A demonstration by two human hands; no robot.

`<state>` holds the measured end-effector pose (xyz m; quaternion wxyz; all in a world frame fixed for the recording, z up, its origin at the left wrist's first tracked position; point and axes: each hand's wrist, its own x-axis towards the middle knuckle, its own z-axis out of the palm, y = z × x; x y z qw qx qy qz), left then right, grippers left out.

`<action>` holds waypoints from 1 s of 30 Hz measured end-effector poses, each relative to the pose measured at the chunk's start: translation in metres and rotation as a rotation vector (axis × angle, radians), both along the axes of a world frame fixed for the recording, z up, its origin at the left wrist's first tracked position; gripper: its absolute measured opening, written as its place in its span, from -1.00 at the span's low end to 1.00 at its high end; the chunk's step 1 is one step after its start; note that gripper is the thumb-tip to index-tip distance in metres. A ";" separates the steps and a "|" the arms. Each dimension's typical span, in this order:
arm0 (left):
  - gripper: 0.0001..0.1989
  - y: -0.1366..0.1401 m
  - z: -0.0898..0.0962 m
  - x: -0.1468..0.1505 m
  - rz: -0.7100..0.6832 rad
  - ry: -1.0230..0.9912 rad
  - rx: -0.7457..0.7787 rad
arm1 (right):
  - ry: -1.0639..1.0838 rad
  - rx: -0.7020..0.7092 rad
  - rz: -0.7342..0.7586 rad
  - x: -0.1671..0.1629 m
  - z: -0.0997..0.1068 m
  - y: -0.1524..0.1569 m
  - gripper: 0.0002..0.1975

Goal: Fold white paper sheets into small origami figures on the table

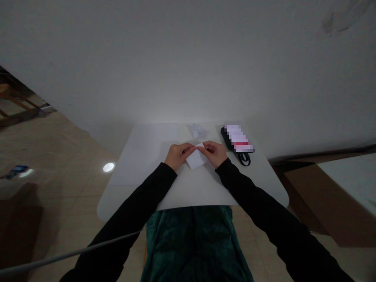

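A small white piece of paper (196, 159) with faint crease lines is held just above the white table (194, 192). My left hand (179, 153) pinches its upper left edge between thumb and fingers. From the other side my right hand (214, 152) pinches the upper right edge, the two thumbs nearly meeting at the top. Beyond the hands lies a crumpled, whitish, partly see-through bit (199, 131) whose kind I cannot make out. The fingertips behind the paper are hidden.
Larger white sheets (147, 152) lie at the table's left. A phone (238, 138) with a blurred screen rests on a black case (225, 137) with a strap loop (244, 158) at the right. A wall (188, 70) stands behind; a cardboard box (331, 196) is right of the table.
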<state>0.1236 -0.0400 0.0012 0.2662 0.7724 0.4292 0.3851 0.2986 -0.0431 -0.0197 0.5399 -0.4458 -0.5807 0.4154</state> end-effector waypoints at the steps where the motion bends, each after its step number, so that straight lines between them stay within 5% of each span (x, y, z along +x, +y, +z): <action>1: -0.68 0.000 0.000 0.000 0.019 -0.024 -0.008 | -0.029 0.014 0.028 0.001 0.000 0.000 -0.69; 6: -0.68 -0.002 0.000 0.004 0.027 -0.168 -0.143 | -0.080 0.079 -0.051 0.005 0.006 -0.003 -0.67; 12: -0.49 -0.006 -0.001 0.014 0.061 -0.446 -0.317 | 0.181 -0.071 -0.066 0.003 0.011 -0.004 -0.66; 16: -0.51 -0.007 0.001 0.018 -0.038 -0.498 -0.493 | 0.292 -0.041 -0.119 0.002 0.010 -0.003 -0.70; 20: -0.58 -0.005 -0.001 0.020 -0.033 -0.533 -0.429 | 0.266 -0.057 -0.053 -0.001 0.011 -0.006 -0.71; 26: -0.65 -0.003 -0.003 0.014 0.157 -0.478 -0.261 | 0.096 -0.252 0.245 -0.006 0.013 -0.012 -0.59; 30: -0.66 -0.004 0.001 0.012 0.250 -0.447 -0.264 | 0.146 -0.291 0.309 -0.007 0.015 -0.012 -0.59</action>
